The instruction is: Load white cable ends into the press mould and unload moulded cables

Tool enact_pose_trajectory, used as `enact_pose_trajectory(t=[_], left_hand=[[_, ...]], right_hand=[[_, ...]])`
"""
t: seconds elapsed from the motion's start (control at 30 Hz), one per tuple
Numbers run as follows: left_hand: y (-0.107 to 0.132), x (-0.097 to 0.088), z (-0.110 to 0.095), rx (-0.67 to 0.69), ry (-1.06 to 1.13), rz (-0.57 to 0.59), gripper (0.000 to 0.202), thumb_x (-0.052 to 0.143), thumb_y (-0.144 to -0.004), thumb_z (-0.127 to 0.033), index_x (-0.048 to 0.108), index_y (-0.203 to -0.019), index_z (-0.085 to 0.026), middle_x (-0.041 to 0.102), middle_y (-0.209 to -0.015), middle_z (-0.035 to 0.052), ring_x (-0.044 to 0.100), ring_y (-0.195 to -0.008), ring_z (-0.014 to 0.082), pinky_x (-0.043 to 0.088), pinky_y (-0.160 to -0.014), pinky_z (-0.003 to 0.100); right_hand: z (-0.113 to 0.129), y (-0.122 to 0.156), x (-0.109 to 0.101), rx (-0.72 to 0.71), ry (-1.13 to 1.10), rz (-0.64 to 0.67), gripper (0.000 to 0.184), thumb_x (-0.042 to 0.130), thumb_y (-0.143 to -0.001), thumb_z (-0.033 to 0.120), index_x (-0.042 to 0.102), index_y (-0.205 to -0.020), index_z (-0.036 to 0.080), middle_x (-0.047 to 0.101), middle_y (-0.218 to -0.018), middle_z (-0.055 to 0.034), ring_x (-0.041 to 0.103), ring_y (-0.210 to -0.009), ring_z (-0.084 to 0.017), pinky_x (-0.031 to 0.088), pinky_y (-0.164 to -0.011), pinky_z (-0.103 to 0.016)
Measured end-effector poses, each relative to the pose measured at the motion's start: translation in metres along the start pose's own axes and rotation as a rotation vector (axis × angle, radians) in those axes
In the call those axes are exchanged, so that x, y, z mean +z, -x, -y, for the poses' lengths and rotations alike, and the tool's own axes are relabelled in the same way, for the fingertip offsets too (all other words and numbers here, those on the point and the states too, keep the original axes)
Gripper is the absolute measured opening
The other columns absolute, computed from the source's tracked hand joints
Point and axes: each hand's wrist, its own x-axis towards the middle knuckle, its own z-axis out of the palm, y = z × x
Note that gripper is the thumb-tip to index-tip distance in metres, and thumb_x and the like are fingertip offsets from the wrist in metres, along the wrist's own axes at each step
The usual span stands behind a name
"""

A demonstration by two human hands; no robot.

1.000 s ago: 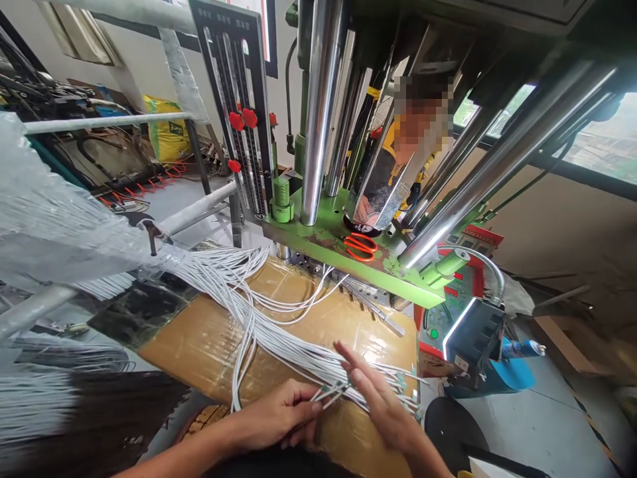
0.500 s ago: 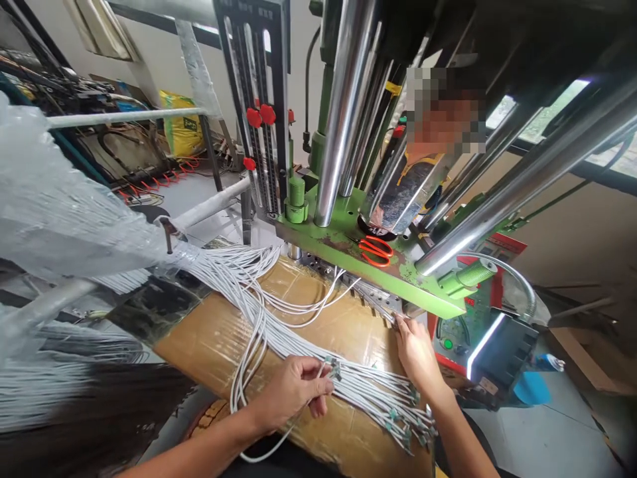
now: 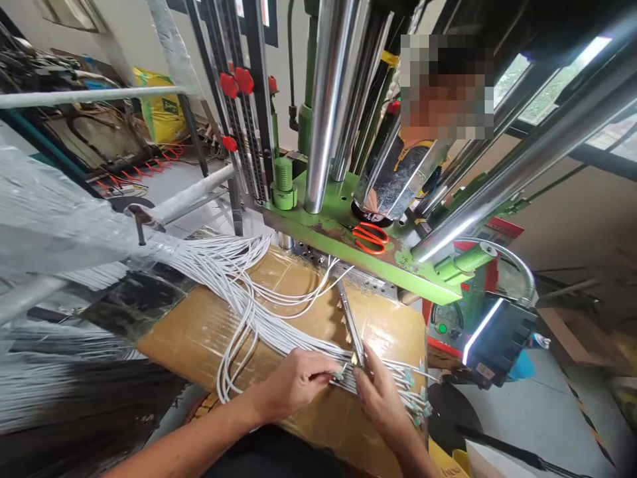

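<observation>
— Two hands sit low in the view. What has the left hand [image 3: 298,384] got?

— Thumb and fingers are pinched shut on a cable tip [image 3: 339,375], one green-ended tip out of the bundle of white cables [image 3: 249,312].

— And the right hand [image 3: 381,398]?

— Closed around the near end of a metal strip [image 3: 350,318]. The strip slants up and away from it toward the green plate [image 3: 308,229] of the machine, lying over the cables.

— How near are the hands to each other?

— Just beside each other. The cable tip sits right at the strip's lower end, though I cannot tell if they touch.

— Where does the bundle lie?

— Across a taped cardboard box [image 3: 199,332]. It fans out of a plastic sheet [image 3: 50,219] on the left and ends in green tips by the right hand, at the box's right edge.

— Anything on the machine?

— Orange scissors [image 3: 371,237] lie on the green plate between shiny columns [image 3: 323,106]. A person in yellow [image 3: 423,156] is behind them, and a lit lamp [image 3: 492,332] hangs off a bendy neck at the right.
</observation>
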Motion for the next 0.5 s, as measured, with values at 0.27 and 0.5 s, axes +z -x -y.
enact_pose_trajectory(t=[0.27, 0.5], left_hand=[[-0.0012, 0.009, 0.0003, 0.174, -0.17, 0.037, 0.03, 0.045, -0.086, -0.005, 0.065, -0.104, -0.017, 0.073, -0.095, 0.0053, 0.068, -0.087, 0.017, 0.053, -0.083, 0.024], [-0.0008, 0.0117, -0.0014, 0.218, -0.329, 0.08, 0.03, 0.04, -0.089, -0.007, 0.064, -0.106, -0.016, 0.071, -0.095, 0.0076, 0.068, -0.087, 0.0176, 0.054, -0.08, 0.026]], right_hand=[[-0.0008, 0.0055, 0.0117, 0.029, 0.005, 0.05, 0.056, 0.046, -0.087, 0.03, 0.043, -0.141, 0.016, 0.053, -0.138, -0.0084, 0.043, -0.132, -0.023, 0.03, -0.113, -0.04], [0.0002, 0.0066, 0.0147, -0.022, 0.017, 0.057, 0.055, 0.041, -0.088, 0.026, 0.04, -0.142, 0.015, 0.052, -0.139, -0.0083, 0.044, -0.132, -0.02, 0.029, -0.114, -0.038]])
